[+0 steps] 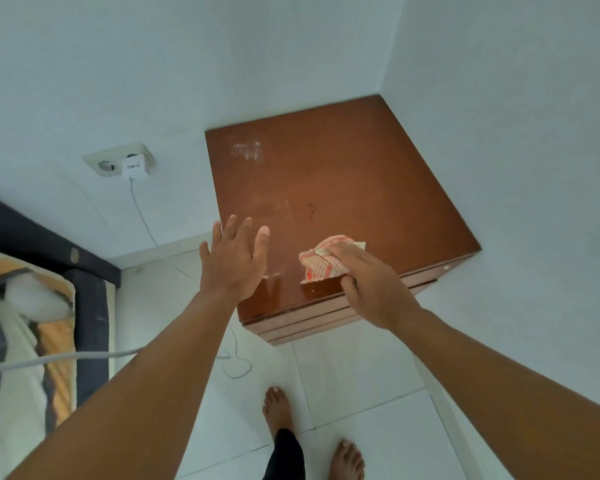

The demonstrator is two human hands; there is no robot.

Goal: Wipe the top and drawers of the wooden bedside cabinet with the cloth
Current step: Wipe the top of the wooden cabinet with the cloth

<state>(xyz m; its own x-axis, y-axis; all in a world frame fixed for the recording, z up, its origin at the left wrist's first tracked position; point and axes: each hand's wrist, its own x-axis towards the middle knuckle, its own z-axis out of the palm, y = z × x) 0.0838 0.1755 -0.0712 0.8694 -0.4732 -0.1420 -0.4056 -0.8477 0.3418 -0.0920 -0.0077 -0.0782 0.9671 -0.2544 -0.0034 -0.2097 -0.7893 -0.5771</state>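
The wooden bedside cabinet (343, 174) stands in the room's corner, its brown top dusty with pale smudges near the back left. A bunched red-and-white checked cloth (321, 261) lies on the top near the front edge. My right hand (371, 282) holds the cloth down, thumb curled at its near edge. My left hand (234, 261) hovers with straight spread fingers over the cabinet's front left corner, holding nothing. The drawer fronts (326, 320) show only as thin strips below the top's front edge.
A wall socket with a white charger (134, 166) sits left of the cabinet, its cable (236, 358) trailing onto the white tiled floor. A bed with dark frame (90, 323) stands at the left. My bare feet (278, 410) are on the tiles before the cabinet.
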